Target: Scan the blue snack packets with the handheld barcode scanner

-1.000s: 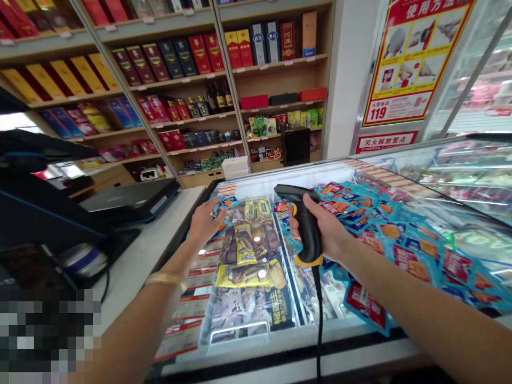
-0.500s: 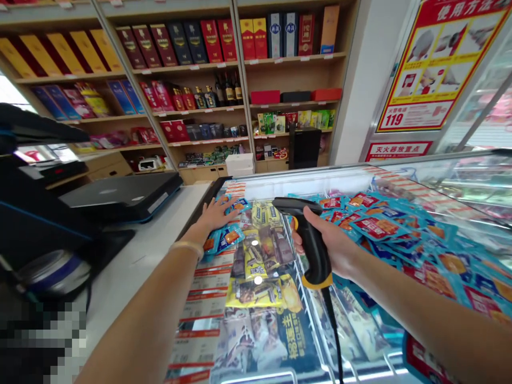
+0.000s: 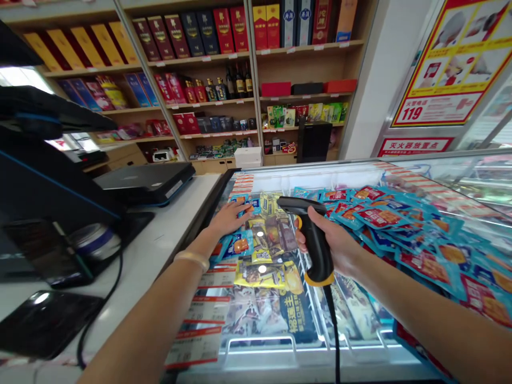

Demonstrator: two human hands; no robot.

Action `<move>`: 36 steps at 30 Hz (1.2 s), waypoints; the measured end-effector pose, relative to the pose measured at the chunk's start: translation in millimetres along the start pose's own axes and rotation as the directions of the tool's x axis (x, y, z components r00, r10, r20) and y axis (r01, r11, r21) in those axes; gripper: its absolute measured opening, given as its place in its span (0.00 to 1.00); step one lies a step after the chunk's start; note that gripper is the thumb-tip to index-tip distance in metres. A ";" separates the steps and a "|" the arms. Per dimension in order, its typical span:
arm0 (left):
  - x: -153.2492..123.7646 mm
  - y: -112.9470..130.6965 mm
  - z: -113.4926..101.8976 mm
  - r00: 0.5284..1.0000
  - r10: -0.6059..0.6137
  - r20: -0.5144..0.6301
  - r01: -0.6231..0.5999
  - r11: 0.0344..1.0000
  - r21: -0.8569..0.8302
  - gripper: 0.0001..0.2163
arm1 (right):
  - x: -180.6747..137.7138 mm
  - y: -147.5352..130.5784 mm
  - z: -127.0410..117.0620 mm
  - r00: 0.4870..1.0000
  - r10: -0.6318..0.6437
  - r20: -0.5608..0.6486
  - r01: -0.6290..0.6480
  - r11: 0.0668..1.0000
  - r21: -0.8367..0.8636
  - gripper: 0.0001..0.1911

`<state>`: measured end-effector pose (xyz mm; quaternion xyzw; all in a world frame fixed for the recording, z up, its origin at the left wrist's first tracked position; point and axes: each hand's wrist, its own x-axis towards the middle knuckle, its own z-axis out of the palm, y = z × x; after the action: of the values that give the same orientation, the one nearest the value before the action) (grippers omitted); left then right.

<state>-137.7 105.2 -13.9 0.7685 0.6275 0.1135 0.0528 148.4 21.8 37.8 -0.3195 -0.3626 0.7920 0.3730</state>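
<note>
At the far left, a closed dark laptop (image 3: 148, 181) is seen on the long white counter (image 3: 160, 240). Next to it, the left hand (image 3: 232, 216), a gold bangle (image 3: 192, 260) at its wrist, is laid flat with fingers spread on the small blue snack packets (image 3: 239, 246) at the left edge of the glass-topped chest freezer (image 3: 304, 173). Nothing is grasped by it. A second ago this hand was held raised above the packets; it has since been lowered onto them, so the packets are now pinned against the glass.

Yellow snack packets (image 3: 260, 272) lie just beside, between the hands. The black handheld barcode scanner with orange trim (image 3: 316, 250) is gripped firmly by the right hand (image 3: 336, 242), as before, its head turned toward the left hand's packets and its cable hanging down.

To the right, a heap of blue-and-red packets (image 3: 392, 218) is spread over the glass — their print is too small to be read. On the red-and-yellow wall poster (image 3: 448, 69) "119" can be read, and on the red sign (image 3: 416, 144) below it "灭火器放置点".
</note>
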 end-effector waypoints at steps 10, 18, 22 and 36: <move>-92.7 78.1 12.6 0.927 0.362 -0.100 -0.369 0.927 -0.069 0.19 | -45.3 27.2 -17.8 0.999 -0.030 -0.021 0.028 0.995 -0.097 0.27; -116.1 94.0 -3.7 0.928 0.360 -0.097 -0.372 0.909 -0.189 0.17 | -51.9 39.9 -36.6 0.999 -0.049 -0.022 0.047 0.995 -0.085 0.24; -99.6 112.1 -2.3 0.986 0.022 -0.163 -0.046 0.988 -0.148 0.22 | -41.5 37.0 -40.2 0.997 -0.063 0.041 0.064 0.998 -0.019 0.22; -83.0 129.0 3.4 0.852 -0.433 -0.294 0.059 0.637 -0.769 0.28 | -38.3 28.7 -44.1 0.990 -0.097 0.106 0.093 0.995 0.046 0.23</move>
<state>-29.6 -2.4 2.6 0.5360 0.6232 0.5230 0.2254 192.1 -8.0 0.0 -0.2508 -0.3810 0.7967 0.3965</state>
